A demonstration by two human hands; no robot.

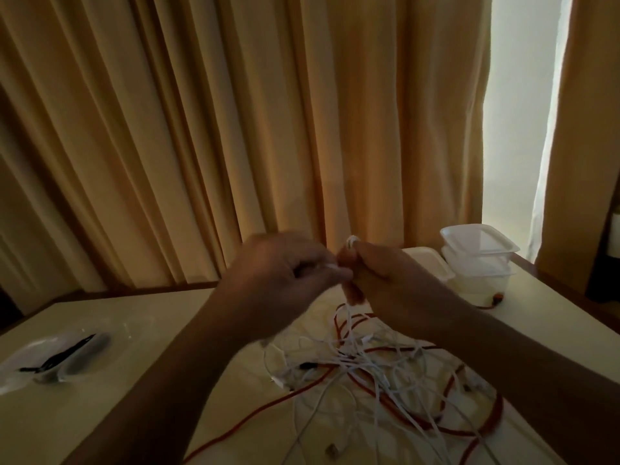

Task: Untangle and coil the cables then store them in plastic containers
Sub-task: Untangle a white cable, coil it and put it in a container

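Note:
A tangle of thin white cables [365, 367] and a thicker orange cable [493, 421] lies on the pale table [141, 407], right of centre. Both hands are raised above the heap, close together. My left hand [285, 273] pinches a white strand between its fingers. My right hand [389, 280] grips a small coil of white cable, whose loop [352, 241] sticks out above the fingers. White and orange strands hang from the hands down to the tangle. Clear plastic containers [479, 256] are stacked at the table's far right corner.
At the left of the table lies an open clear container [60, 360] holding a black cable. A flat white lid [431, 263] rests beside the stack. Tan curtains hang close behind the table, with a bright gap at the right.

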